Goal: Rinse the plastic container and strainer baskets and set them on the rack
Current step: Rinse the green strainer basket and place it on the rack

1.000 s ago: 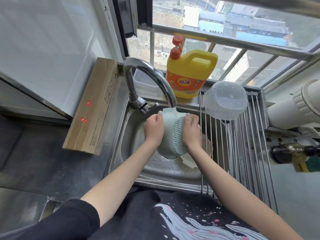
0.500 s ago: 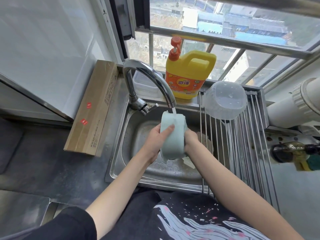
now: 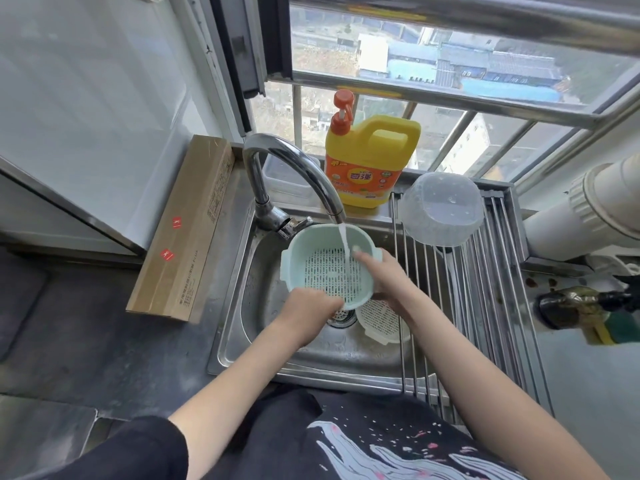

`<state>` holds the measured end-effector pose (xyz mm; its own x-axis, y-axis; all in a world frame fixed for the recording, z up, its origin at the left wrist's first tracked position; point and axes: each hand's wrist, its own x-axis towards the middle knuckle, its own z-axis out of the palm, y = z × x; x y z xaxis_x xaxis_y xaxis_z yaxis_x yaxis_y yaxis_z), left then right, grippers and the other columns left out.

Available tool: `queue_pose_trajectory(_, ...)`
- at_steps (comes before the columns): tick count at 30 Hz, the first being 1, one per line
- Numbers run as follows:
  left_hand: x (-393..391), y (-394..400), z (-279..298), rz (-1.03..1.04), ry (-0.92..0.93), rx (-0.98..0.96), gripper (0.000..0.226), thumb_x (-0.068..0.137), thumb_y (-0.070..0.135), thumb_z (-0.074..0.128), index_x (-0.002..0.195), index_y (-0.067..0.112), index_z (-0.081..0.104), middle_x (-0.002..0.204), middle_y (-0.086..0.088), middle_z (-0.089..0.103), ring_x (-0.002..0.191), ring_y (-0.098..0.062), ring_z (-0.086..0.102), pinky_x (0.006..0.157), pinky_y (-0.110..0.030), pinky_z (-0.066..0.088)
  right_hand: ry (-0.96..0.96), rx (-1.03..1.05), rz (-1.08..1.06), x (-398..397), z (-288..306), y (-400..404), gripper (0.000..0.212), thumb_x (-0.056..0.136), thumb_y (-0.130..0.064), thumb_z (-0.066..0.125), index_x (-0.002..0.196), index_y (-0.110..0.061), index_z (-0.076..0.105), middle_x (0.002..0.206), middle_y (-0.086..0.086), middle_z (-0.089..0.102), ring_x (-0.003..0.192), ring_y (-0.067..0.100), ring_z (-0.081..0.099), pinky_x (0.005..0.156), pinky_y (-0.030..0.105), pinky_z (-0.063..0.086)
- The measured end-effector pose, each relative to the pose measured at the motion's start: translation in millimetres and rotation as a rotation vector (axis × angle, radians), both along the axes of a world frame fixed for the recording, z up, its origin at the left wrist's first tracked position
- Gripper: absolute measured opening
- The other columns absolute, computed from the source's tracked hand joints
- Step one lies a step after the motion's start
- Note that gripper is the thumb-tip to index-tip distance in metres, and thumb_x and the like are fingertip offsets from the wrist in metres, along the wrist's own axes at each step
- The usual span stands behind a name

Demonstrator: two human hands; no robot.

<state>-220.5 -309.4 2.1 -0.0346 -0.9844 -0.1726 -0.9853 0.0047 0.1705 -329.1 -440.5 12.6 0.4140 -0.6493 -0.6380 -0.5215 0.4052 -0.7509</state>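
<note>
A pale green strainer basket (image 3: 311,258) is held open side up over the sink (image 3: 239,348), with tap water running into it. My left hand (image 3: 304,313) grips its near rim. My right hand (image 3: 381,275) holds its right side, with fingers reaching inside near the water stream. A white strainer basket (image 3: 379,322) lies in the sink bottom, partly hidden under my right arm. The clear plastic container (image 3: 441,209) rests upside down on the metal rack (image 3: 485,306) at its far end.
The curved faucet (image 3: 294,168) arches over the sink. A yellow dish soap jug (image 3: 370,161) stands behind it on the sill. A long cardboard box (image 3: 183,230) lies left of the sink. A dark bottle (image 3: 588,308) and a white pipe (image 3: 581,216) are to the right.
The green strainer was turned from its side, then bottom up under the tap, to open side up. My left hand shifted to the near rim and my right fingers went inside.
</note>
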Motion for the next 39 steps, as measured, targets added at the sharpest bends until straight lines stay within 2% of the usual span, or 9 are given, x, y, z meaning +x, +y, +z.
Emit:
queue_pose_trajectory(4, 5, 14, -19, 0.101, 0.063, -0.103, 0.037, 0.031, 0.003, 0.085, 0.047, 0.018, 0.055, 0.042, 0.003, 0.050, 0.040, -0.018, 0.050, 0.043, -0.017, 0.021, 0.081, -0.152, -0.056, -7, -14, 7, 0.028, 0.090, -0.011, 0.058, 0.118, -0.014, 0.054, 0.108, 0.011, 0.065, 0.088, 0.023, 0.065, 0.069, 0.037, 0.058)
queue_pose_trajectory(7, 12, 22, -26, 0.193, 0.225, -0.185, 0.023, 0.053, 0.000, 0.078, 0.071, 0.013, 0.072, 0.078, -0.007, 0.072, 0.084, -0.027, 0.067, 0.067, -0.037, 0.057, -0.015, -0.109, -0.195, -15, -22, 13, 0.028, 0.091, -0.011, 0.059, 0.118, -0.019, 0.056, 0.110, 0.009, 0.066, 0.095, 0.024, 0.065, 0.082, 0.045, 0.057)
queue_pose_trajectory(9, 21, 29, -30, 0.232, 0.210, -0.230, 0.029, 0.060, 0.007, 0.074, 0.089, 0.011, 0.074, 0.110, -0.008, 0.070, 0.113, -0.028, 0.060, 0.098, -0.048, 0.047, -0.101, -0.066, -0.266, -20, -22, 14, 0.028, 0.092, -0.009, 0.059, 0.117, -0.022, 0.056, 0.105, 0.005, 0.066, 0.097, 0.024, 0.065, 0.086, 0.048, 0.055)
queue_pose_trajectory(12, 25, 38, -32, 0.293, 0.346, -0.322, 0.040, 0.070, 0.010, 0.063, 0.109, 0.009, 0.069, 0.127, -0.007, 0.061, 0.127, -0.018, 0.046, 0.114, -0.034, 0.029, -0.130, -0.105, -0.261, -26, -21, 16, 0.028, 0.091, -0.012, 0.061, 0.116, -0.024, 0.058, 0.103, 0.002, 0.067, 0.098, 0.024, 0.066, 0.086, 0.049, 0.055)
queue_pose_trajectory(16, 16, 32, -15, 0.740, 0.607, -0.448, 0.045, 0.080, 0.006, 0.069, 0.122, 0.008, 0.053, 0.117, -0.004, 0.049, 0.097, -0.011, 0.053, 0.087, -0.025, 0.051, -0.106, -0.188, -0.261, -26, -23, 21, 0.027, 0.089, -0.022, 0.064, 0.116, -0.024, 0.064, 0.104, 0.000, 0.070, 0.098, 0.022, 0.067, 0.087, 0.050, 0.055)
queue_pose_trajectory(21, 21, 13, 1, 1.045, 1.224, 0.356, 0.042, 0.092, 0.022, 0.061, 0.125, 0.000, 0.048, 0.102, -0.014, 0.064, 0.069, -0.024, 0.071, 0.057, -0.032, 0.061, -0.109, -0.246, -0.227, -35, -21, 28, 0.021, 0.092, -0.026, 0.061, 0.113, -0.027, 0.064, 0.104, -0.001, 0.070, 0.098, 0.019, 0.066, 0.084, 0.043, 0.056)
queue_pose_trajectory(25, 25, 11, 4, 1.055, 1.467, 0.501, 0.029, 0.096, 0.008, 0.051, 0.120, -0.007, 0.049, 0.088, -0.024, 0.069, 0.066, -0.025, 0.073, 0.055, -0.025, 0.060, -0.124, -0.175, -0.161, -49, -18, 28, 0.021, 0.094, -0.029, 0.057, 0.114, -0.026, 0.059, 0.103, 0.000, 0.069, 0.093, 0.018, 0.068, 0.077, 0.037, 0.058)
queue_pose_trajectory(30, 19, 2, 8, 0.899, 1.241, 0.524, 0.029, 0.093, 0.003, 0.040, 0.120, -0.003, 0.050, 0.086, -0.020, 0.070, 0.070, -0.027, 0.073, 0.055, -0.025, 0.060, -0.020, -0.204, -0.104, -69, -15, 22, 0.018, 0.097, -0.029, 0.052, 0.111, -0.022, 0.059, 0.102, 0.002, 0.067, 0.086, 0.013, 0.065, 0.061, 0.022, 0.055)
queue_pose_trajectory(39, 24, -13, 15, 0.675, 0.875, -0.064, 0.050, 0.094, 0.015, 0.052, 0.141, 0.031, 0.043, 0.109, -0.008, 0.068, 0.087, -0.021, 0.065, 0.075, -0.034, 0.056, -0.217, 0.173, -0.213, -88, 11, 4, 0.045, 0.090, -0.006, 0.038, 0.122, -0.030, 0.058, 0.113, 0.008, 0.063, 0.107, 0.033, 0.062, 0.090, 0.052, 0.052)
